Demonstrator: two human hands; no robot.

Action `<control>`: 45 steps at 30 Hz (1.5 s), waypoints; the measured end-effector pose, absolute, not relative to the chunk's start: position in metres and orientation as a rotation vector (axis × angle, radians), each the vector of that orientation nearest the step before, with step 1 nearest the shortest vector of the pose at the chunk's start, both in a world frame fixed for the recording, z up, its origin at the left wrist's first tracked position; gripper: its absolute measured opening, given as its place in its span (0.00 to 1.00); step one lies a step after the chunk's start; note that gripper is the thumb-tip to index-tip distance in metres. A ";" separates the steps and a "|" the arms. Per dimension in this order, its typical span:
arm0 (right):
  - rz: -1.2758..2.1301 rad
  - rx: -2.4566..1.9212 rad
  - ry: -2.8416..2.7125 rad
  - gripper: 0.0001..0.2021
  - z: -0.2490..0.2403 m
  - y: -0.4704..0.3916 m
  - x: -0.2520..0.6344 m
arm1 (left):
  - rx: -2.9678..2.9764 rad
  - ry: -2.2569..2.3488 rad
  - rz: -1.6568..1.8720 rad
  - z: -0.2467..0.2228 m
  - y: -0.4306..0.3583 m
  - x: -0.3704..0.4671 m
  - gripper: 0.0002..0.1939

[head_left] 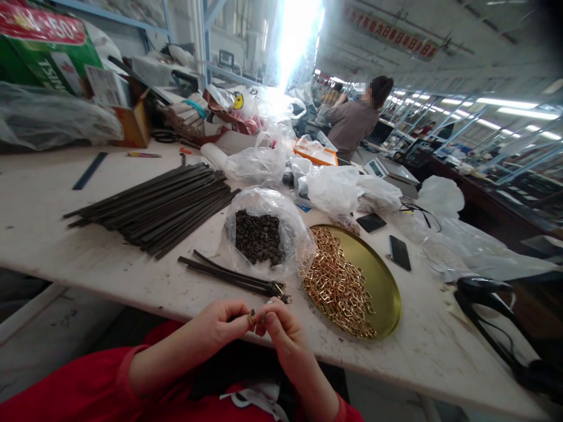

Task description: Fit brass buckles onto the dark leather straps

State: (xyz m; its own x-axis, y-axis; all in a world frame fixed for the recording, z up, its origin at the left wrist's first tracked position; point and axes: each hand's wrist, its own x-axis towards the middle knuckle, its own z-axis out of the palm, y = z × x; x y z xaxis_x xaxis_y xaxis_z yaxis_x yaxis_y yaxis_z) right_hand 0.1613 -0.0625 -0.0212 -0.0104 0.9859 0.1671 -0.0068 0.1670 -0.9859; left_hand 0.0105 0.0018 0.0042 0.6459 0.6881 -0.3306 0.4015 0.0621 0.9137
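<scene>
My left hand is closed in a pinch on a small gold buckle at the table's front edge. Close beside it, my right hand also has its fingers drawn together; what it holds, if anything, is hidden by the fingers. Just beyond my hands lie a few dark straps with gold buckles at their right ends. A clear plastic bag stands open behind them, with small black loops inside. To the right, a round gold tray carries a heap of gold buckles.
Many dark strips lie in a bundle on the left of the white table. Two dark phone-like slabs rest beyond the tray. Plastic bags crowd the back. A black stand is at the right. Another person sits farther off.
</scene>
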 end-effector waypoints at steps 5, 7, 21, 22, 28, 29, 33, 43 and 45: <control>1.113 -1.241 -1.301 0.08 -0.020 -0.063 0.165 | 1.637 0.969 0.260 0.007 0.000 0.010 0.14; 1.182 -1.224 -1.260 0.08 -0.020 -0.064 0.167 | 1.669 0.979 0.242 0.009 -0.001 0.009 0.14; 1.435 -0.921 -0.948 0.11 -0.021 -0.078 0.171 | 1.328 0.873 0.222 0.018 -0.005 0.008 0.17; 1.447 -0.920 -0.922 0.09 -0.020 -0.077 0.170 | 1.343 0.872 0.227 0.018 -0.006 0.008 0.16; 1.592 -0.961 -0.806 0.07 -0.014 -0.076 0.168 | 1.581 0.923 0.187 0.012 -0.007 0.008 0.15; 1.607 -0.972 -0.795 0.08 -0.014 -0.076 0.168 | 1.610 0.919 0.181 0.010 -0.007 0.008 0.15; 1.585 -1.071 -0.846 0.12 -0.015 -0.077 0.168 | 1.690 0.897 0.162 0.006 -0.007 0.006 0.16; 1.088 -1.379 -1.155 0.06 -0.026 -0.075 0.164 | 1.794 0.891 0.168 0.006 -0.005 0.007 0.16; 0.927 -1.427 -1.244 0.05 -0.027 -0.075 0.162 | 1.848 0.903 0.188 0.007 -0.006 0.008 0.15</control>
State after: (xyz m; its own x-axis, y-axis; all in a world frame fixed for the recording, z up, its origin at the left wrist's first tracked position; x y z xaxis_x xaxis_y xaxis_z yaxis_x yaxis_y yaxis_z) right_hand 0.1620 -0.0746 -0.0266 0.1813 0.9818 0.0568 0.2261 0.0146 -0.9740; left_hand 0.0076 -0.0063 0.0073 0.7059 0.6571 -0.2646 0.4968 -0.1930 0.8461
